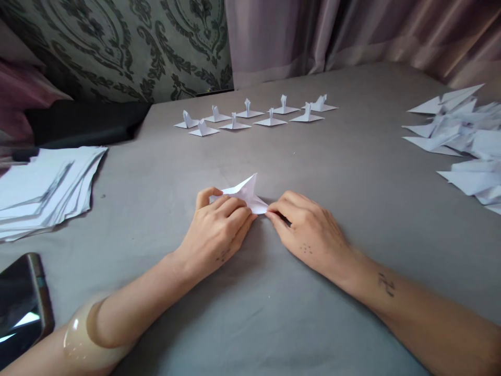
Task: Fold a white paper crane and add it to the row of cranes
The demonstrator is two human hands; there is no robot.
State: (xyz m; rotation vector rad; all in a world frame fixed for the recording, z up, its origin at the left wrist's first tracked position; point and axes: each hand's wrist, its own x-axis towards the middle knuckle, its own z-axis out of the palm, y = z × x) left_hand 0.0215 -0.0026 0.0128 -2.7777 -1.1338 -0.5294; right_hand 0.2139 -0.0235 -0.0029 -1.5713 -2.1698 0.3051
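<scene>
A partly folded piece of white paper lies on the grey cloth-covered surface in the middle of the view, one pointed flap raised. My left hand presses down on its left part with curled fingers. My right hand pinches the paper's right tip between thumb and forefinger. Both forearms rest on the cloth; a pale bangle sits on my left arm.
Several finished folded paper figures stand in two rows farther back. A stack of white sheets lies at the left, a phone at the lower left, and a heap of folded paper pieces at the right. Curtains hang behind.
</scene>
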